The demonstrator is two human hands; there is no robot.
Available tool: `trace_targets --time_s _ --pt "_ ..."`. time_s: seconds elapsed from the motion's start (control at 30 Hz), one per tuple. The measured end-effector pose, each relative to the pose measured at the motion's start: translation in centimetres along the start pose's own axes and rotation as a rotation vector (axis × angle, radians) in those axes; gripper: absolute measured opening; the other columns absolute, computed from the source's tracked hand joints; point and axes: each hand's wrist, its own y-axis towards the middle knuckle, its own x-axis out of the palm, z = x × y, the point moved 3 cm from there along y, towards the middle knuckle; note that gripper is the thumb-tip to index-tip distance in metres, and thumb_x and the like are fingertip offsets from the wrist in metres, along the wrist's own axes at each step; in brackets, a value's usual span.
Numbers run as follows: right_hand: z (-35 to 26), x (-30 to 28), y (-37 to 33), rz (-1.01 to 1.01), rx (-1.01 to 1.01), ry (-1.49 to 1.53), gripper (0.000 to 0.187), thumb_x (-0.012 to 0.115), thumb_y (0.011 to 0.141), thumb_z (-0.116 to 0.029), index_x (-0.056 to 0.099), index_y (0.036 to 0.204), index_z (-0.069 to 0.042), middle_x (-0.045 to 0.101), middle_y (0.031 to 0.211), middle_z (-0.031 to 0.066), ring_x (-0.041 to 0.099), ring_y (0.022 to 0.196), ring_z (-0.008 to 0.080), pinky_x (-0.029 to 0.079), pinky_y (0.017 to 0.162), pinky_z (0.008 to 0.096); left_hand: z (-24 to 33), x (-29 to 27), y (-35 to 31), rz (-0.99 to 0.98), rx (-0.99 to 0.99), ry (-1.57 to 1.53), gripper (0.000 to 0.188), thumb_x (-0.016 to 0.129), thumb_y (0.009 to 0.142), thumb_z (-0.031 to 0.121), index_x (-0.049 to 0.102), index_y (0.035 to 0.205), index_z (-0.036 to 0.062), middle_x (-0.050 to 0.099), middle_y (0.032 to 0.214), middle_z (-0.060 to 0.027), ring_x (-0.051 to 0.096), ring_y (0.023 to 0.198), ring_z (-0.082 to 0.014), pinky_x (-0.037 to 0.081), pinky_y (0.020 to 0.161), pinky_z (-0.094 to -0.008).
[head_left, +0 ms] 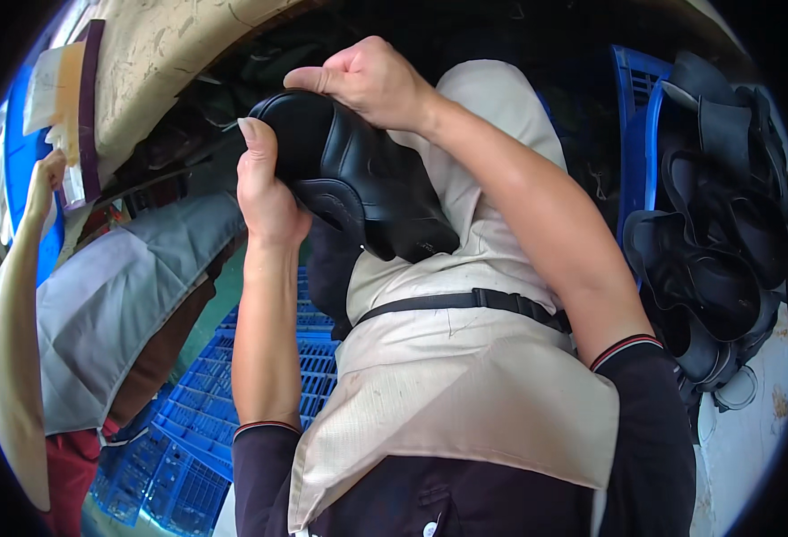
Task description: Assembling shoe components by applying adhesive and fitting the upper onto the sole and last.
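Observation:
A black leather shoe upper (385,183) is held up over my lap, its rounded toe pointing toward me and to the right. My left hand (268,188) grips its near left edge, thumb raised along the collar and fingers hidden behind the leather. My right hand (369,82) is closed on the far rim with the thumb stretched over the edge; its other fingers are mostly out of sight. A beige apron (474,385) with a black buckled strap (447,300) covers my lap below the upper.
At the right, a blue crate (642,134) holds several black uppers (711,277) in a heap. On the left sits a co-worker in a grey apron (125,286), one arm (22,268) raised. Blue plastic grates (219,376) lie between us. A worn beige tabletop (157,67) curves across the far left.

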Motion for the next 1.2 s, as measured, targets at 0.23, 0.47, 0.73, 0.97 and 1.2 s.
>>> trace_targets --time_s 0.23,0.47,0.73,0.97,1.2 --pt "1.7 0.8 -2.6 0.12 0.14 -0.092 0.061 0.07 0.099 -0.042 0.058 0.054 -0.002 0.041 0.05 -0.0058 0.035 0.048 0.0066 0.033 0.045 0.0237 -2.1 -0.4 -0.3 0.124 -0.118 -0.283 0.073 0.046 0.101 0.069 0.064 0.127 0.0038 0.072 0.12 -0.0101 0.071 0.104 -0.0227 0.056 0.091 -0.0364" --pt "2.0 -0.6 -2.0 0.144 0.097 0.046 0.062 0.066 0.101 -0.041 0.055 0.054 -0.002 0.042 0.051 -0.0058 0.035 0.05 0.0077 0.035 0.048 0.0255 -1.1 -0.5 1.3 0.035 -0.064 -0.248 0.076 0.046 0.098 0.073 0.067 0.123 0.0047 0.073 0.116 -0.0095 0.071 0.102 -0.0225 0.056 0.092 -0.0361" --pt "-5.1 2.6 -2.1 0.075 0.155 -0.035 0.054 0.048 0.107 -0.047 0.063 0.078 -0.004 0.055 0.07 -0.0044 0.043 0.064 0.0084 0.037 0.062 0.0242 4.3 -3.5 2.1 -0.083 0.053 -0.347 0.077 0.045 0.098 0.073 0.068 0.122 0.0041 0.075 0.111 -0.0102 0.073 0.094 -0.0206 0.058 0.084 -0.0332" --pt "-8.1 4.4 -9.4 -0.321 0.366 -0.242 0.024 0.076 0.088 -0.01 0.062 0.07 -0.005 0.051 0.062 -0.004 0.039 0.056 0.0073 0.034 0.055 0.0221 3.3 -8.1 0.9 -0.287 -0.181 -0.623 0.073 0.047 0.099 0.072 0.07 0.117 0.0043 0.076 0.106 -0.0084 0.073 0.086 -0.0174 0.059 0.076 -0.0309" --pt "-5.3 7.8 -10.7 -0.51 0.619 -0.129 0.032 0.085 0.082 -0.015 0.06 0.066 -0.004 0.048 0.058 -0.0036 0.036 0.052 0.0083 0.035 0.051 0.0237 0.1 -10.1 -1.0 -0.3 -0.168 -0.675 0.07 0.049 0.099 0.07 0.071 0.115 0.0046 0.076 0.105 -0.0077 0.073 0.085 -0.0164 0.059 0.076 -0.0303"
